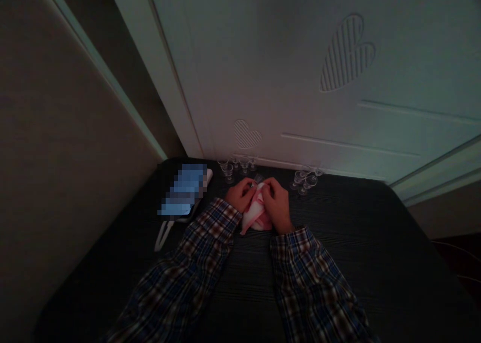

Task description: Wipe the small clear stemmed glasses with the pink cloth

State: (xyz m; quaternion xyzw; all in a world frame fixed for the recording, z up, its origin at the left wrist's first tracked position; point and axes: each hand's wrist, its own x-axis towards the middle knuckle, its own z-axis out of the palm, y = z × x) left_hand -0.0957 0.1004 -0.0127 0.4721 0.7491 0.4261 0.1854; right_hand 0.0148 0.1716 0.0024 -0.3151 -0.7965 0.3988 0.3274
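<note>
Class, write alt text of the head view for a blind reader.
Left hand and right hand hold a pink-white cloth at a dark table. Small clear glasses stand farther back; a pixelated screen glows at left.

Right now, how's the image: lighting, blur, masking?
Head view: dim overall, black tabletop nearly detail-free; head view: device screen bright but masked by coarse pixelation; head view: clear glasses faint, edges hard to trace; head view: pink-and-white cloth soft, fine detail unreadable.
</note>
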